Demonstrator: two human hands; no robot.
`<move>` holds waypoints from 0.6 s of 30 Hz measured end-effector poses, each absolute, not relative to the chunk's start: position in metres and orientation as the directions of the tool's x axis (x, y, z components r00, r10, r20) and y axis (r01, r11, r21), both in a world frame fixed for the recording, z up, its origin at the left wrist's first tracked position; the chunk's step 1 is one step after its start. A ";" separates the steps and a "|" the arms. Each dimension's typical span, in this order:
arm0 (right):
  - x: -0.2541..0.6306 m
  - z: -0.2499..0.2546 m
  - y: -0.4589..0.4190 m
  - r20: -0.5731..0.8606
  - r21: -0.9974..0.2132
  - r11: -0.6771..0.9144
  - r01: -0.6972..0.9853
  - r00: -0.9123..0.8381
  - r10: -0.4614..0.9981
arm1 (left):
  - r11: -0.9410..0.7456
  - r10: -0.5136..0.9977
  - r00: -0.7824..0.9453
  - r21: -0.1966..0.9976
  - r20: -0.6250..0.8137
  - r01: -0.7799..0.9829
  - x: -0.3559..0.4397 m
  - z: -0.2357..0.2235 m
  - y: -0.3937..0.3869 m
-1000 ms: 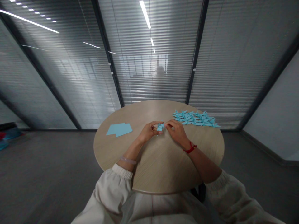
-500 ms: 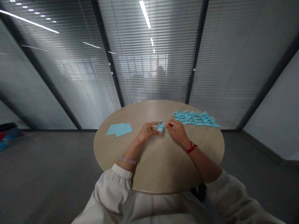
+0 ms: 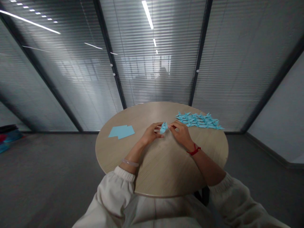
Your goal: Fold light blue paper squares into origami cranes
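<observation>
A small piece of light blue folded paper (image 3: 163,127) is held up between my hands over the middle of the table. From the left, my left hand (image 3: 152,133) curls round it, with the thumb below and the fingers above; exactly where they touch is hard to see. My right hand (image 3: 180,133) pinches the paper's right edge between thumb and forefinger. Beyond that hand lies a cluster of folded blue paper figures (image 3: 198,120) with pointed tips, like origami cranes. Flat blue paper sheets (image 3: 122,131) overlap on the table to the left.
The round wooden table (image 3: 161,177) stands right before me, its near edge against my body. Behind it rises a glass partition with blinds (image 3: 156,85) and dark frames. Some dark, red and blue items (image 3: 9,136) sit at the far left.
The folded paper has turned between my fingers and shows a broader face. My left fingers have shifted slightly around it, while the right hand has hardly moved.
</observation>
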State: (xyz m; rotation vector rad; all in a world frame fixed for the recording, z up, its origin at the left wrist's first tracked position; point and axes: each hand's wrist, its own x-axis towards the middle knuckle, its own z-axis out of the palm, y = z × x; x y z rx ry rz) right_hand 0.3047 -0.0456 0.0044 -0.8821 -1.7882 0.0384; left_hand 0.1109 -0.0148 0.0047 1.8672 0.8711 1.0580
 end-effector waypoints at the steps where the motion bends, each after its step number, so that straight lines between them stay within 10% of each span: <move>1: 0.305 0.005 -0.046 0.805 -0.432 0.726 0.535 -0.136 0.578 | -0.470 0.831 0.419 0.866 0.367 0.174 0.110 0.004 -0.015; 18: 0.305 0.006 -0.043 0.724 -0.622 0.714 0.323 -0.112 0.681 | -0.601 0.763 0.467 0.757 0.448 0.256 0.111 0.016 -0.024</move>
